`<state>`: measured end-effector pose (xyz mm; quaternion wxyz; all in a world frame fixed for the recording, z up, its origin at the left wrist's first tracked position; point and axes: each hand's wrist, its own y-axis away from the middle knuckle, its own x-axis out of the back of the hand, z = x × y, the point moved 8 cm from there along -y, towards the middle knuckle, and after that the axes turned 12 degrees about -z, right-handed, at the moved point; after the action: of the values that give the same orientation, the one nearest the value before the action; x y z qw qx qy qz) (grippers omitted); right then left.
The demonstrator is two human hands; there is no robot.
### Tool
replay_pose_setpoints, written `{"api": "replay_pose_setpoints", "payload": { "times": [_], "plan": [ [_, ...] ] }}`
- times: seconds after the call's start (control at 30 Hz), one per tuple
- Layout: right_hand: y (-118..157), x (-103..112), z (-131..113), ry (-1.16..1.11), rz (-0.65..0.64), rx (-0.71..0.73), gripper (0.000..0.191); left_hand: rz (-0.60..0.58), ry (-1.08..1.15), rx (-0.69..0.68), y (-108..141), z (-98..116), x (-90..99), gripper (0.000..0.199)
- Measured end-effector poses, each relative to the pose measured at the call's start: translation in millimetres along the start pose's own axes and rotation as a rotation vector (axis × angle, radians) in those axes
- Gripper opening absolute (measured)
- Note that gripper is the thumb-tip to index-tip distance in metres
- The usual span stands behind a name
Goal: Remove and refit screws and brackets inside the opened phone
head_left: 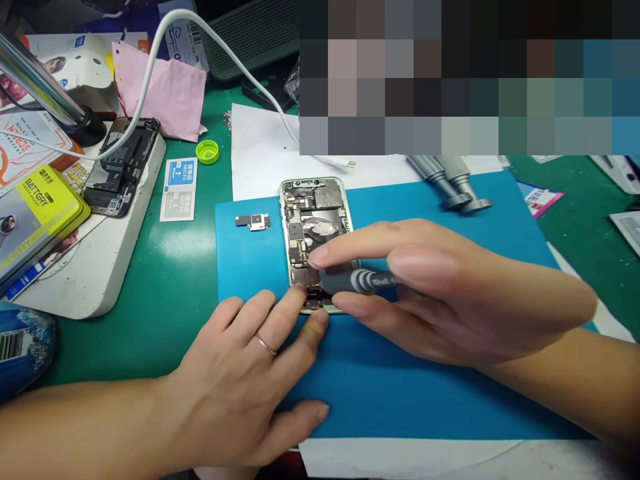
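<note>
An opened phone (296, 230) lies on the blue mat, its inner boards and cables exposed. A dark screwdriver (370, 280) with ridged rings is held by my right hand (440, 293) between thumb and fingers. It lies low over the phone's lower half; its tip is hard to make out. My left hand (260, 373) has its fingers spread, with fingertips touching the phone's lower left corner and bottom edge. Its thumb lies apart on the mat. Left of the phone sits a small metal shield plate (254, 221).
The blue mat (425, 400) covers white paper (255, 147) on a green table. A white cable (170, 17) arches over the back. At left, another opened phone (123, 167) rests on a white box (107, 287). Grey metal cylinders (450, 183) lie at the right. The upper right is pixelated.
</note>
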<state>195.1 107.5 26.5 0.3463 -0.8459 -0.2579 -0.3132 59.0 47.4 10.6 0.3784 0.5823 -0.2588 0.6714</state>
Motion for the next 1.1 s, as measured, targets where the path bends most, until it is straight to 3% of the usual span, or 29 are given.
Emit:
{"api": "replay_pose_setpoints", "payload": {
  "times": [0.07, 0.13, 0.27, 0.53, 0.77, 1.1],
  "plan": [
    [-2, -3, -10, -0.046, 0.005, 0.115, 0.066, 0.0, 0.0, 0.0, 0, 0, 0.4, 0.059],
    [-5, -4, -11, -0.069, -0.01, 0.136, 0.074, -0.005, 0.0, 0.001, 0, 1, 0.6, 0.059],
    [-5, 2, -11, -0.082, 0.072, 0.172, 0.075, -0.013, -0.011, 0.004, 0, 0, 1.1, 0.061],
    [-15, 4, -16, -0.017, 0.026, 0.18, 0.063, 0.001, 0.02, 0.0, 0, -1, 1.7, 0.059],
    [-17, 9, -21, 0.01, 0.051, 0.254, 0.081, -0.002, 0.011, -0.003, 0, -1, 1.7, 0.06],
    [-18, 12, -20, -0.042, 0.079, 0.23, 0.08, 0.007, 0.007, 0.003, 1, -1, 0.8, 0.06]
  ]
}}
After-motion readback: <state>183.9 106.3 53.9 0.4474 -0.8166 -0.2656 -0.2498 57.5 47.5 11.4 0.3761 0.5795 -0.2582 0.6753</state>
